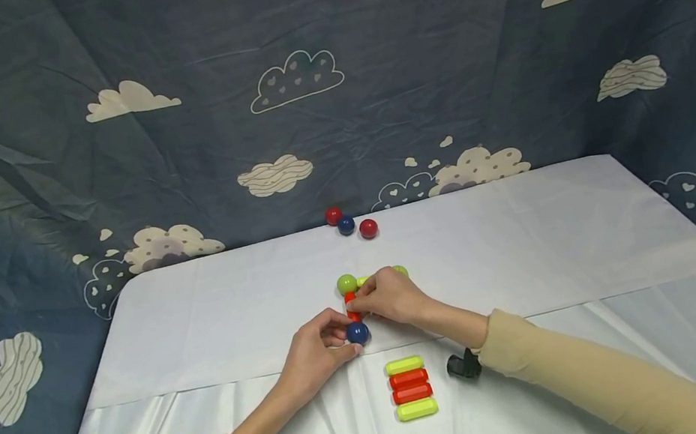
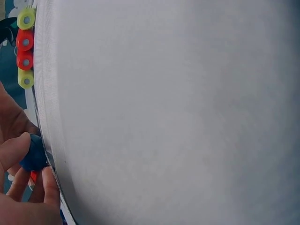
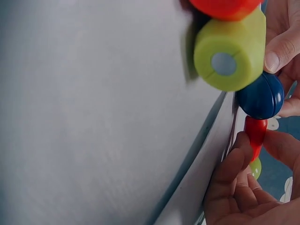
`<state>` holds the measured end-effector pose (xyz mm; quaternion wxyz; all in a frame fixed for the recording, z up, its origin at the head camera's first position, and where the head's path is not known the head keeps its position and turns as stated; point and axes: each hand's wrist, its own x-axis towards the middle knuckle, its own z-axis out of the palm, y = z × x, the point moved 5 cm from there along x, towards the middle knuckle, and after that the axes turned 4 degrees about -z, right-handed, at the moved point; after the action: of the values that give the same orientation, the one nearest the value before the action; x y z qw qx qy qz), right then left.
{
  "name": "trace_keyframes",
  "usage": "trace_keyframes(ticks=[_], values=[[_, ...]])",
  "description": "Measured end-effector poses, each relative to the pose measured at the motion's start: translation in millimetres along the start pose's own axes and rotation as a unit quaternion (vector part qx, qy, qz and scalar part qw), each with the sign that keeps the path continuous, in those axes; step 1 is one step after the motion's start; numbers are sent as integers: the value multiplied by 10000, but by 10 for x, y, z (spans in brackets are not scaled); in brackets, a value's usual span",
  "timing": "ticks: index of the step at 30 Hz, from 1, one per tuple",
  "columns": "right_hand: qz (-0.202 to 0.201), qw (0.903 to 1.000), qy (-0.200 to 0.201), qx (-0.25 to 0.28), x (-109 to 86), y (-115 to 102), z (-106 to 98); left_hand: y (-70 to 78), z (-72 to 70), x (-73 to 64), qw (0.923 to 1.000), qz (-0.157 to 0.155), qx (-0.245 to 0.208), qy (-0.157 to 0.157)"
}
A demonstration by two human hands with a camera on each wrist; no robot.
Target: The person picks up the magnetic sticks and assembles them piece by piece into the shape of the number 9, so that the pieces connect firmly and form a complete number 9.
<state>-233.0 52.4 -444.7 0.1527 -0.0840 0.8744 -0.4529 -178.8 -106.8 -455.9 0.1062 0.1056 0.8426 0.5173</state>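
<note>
A blue ball is held between the thumb and fingers of my left hand. My right hand pinches a red rod, which stands between the blue ball and a green ball. In the right wrist view the red rod meets the blue ball end-on. A yellow-green rod runs right from the green ball, partly hidden behind my right hand. Another green ball peeks out past that hand. The left wrist view shows the thumb pressed on the blue ball.
Nearer the front edge, yellow-green rods and red rods lie in a stacked row. At the back are a blue ball and red balls. A dark cloud-patterned cloth hangs behind the white table.
</note>
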Motion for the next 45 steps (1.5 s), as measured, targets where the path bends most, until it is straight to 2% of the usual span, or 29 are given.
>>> trace_keyframes(ticks=[7, 14, 24, 29, 36, 41, 45], values=[[-133, 9998, -16, 126, -20, 0, -10, -12, -3, 7, 10000, -39, -56, -10], [-474, 9985, 8, 275, -72, 3, -56, -14, -3, 16, 10000, 5, -78, -6], [-1118, 9922, 511, -219, -159, 16, -396, -18, -1, 18, 9999, -85, -60, 32], [-1211, 9904, 623, -221, -194, 73, -535, -18, 6, 19, 9999, -109, -105, 31], [-1758, 9827, 420, -403, -315, 111, -582, -2, 24, 15, 9999, -69, -88, 34], [-2178, 9733, 195, -701, -516, 96, -577, 9, 17, 17, 10000, -73, -40, 22], [-2348, 9674, -119, -936, -685, 102, -551, 13, 12, 14, 9999, -140, -10, 24]])
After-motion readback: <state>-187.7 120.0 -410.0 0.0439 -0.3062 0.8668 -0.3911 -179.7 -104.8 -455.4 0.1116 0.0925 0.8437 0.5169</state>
